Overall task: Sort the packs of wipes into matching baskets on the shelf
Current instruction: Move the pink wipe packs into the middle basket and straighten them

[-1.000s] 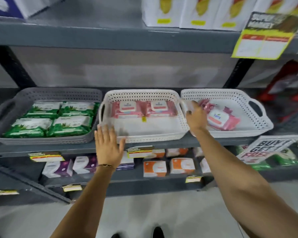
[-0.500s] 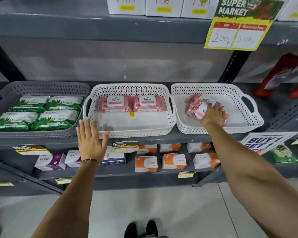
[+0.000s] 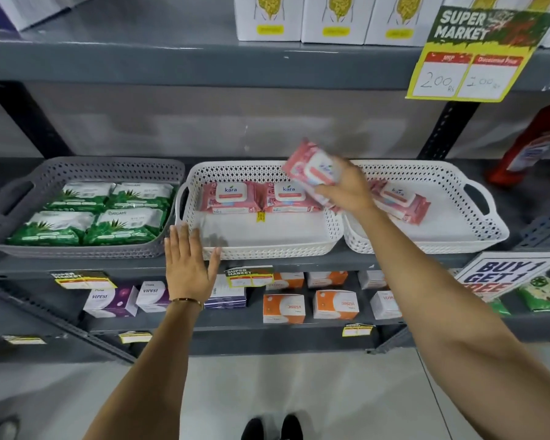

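On your far left the grey basket (image 3: 86, 173) already holds four green Origami wipe packs (image 3: 89, 214) laid in two rows, so that group looks finished. Your left hand (image 3: 189, 265) rests flat against the front rim of the middle white basket (image 3: 267, 247), fingers straight and slightly spread, gripping nothing — it seems to be steadying the basket. Inside that basket two pink Kara packs (image 3: 259, 196) lie side by side along the back wall, with the whole front half bare.

Your right hand (image 3: 346, 187) is raised over the gap between the two white baskets, fingers closed around a pink wipe pack (image 3: 311, 168) held tilted in the air; it is motion-blurred, but matches the Kara packs in colour. In the right white basket (image 3: 477, 236) at least one more pink Kara pack (image 3: 400, 201) lies at an angle near the left side — your hand hides whether another sits beneath it.

By my reading you are past halfway: the greens are sorted, and the pinks still need gathering, the held pack and whatever remains on the right going into the open front of the middle basket.
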`<state>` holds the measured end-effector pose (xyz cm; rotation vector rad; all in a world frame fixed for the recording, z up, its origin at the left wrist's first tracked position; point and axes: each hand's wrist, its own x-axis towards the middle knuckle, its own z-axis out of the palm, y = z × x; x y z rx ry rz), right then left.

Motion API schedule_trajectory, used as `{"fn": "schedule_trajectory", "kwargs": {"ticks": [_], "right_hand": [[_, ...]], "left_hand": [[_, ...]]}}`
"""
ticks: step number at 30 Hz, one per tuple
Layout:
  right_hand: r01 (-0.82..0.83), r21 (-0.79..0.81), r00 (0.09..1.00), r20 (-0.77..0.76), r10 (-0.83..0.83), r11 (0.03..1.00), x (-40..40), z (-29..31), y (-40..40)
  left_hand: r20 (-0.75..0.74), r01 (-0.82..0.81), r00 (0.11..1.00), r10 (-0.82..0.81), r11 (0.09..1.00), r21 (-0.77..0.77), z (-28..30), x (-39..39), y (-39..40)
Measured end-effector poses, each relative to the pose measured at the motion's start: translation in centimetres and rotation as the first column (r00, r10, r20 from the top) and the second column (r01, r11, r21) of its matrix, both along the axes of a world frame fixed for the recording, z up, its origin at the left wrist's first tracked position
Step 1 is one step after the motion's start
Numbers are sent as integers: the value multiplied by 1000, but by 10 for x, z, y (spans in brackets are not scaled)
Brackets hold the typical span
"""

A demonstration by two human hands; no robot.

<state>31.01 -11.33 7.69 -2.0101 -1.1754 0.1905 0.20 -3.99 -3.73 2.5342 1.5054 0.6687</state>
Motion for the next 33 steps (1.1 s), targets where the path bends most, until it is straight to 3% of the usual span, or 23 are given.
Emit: {"fn": "schedule_trajectory", "kwargs": {"ticks": [3,6,12,16,19,22,26,29,33], "right_hand": [[-283,-246,959,-70,274,927,-44,-6,32],[-397,-399,914,-90,395,826,-84,-25,58],[-466,-515,852,-41,522,720,-120,-54,83],[-476,-516,823,24,568,712,-117,-57,81],[-441,-316,892,-47,450,840,-104,-46,72],[-187,-64,981,47,190,980,-70,-35,58],[239,110,956,150,-254,965,-8,-38,30],[427,-6,865,296,-406,904,33,-55,7],[496,-372,856,363,-368,785,69,-75,-15]], "left_hand": [[-11,14,1000,-14,1000,3,3,-3,0],[-19,34,999,-34,999,10,7,-7,0],[-32,46,998,-46,999,0,9,-8,1],[-44,44,998,-44,999,8,7,-6,2],[-38,30,999,-29,999,27,5,-4,1],[-12,14,1000,-14,999,36,3,0,0],[43,-4,999,3,999,35,-2,3,1],[80,-19,997,16,999,38,-5,6,2],[106,-28,994,22,998,58,-8,8,4]]}}
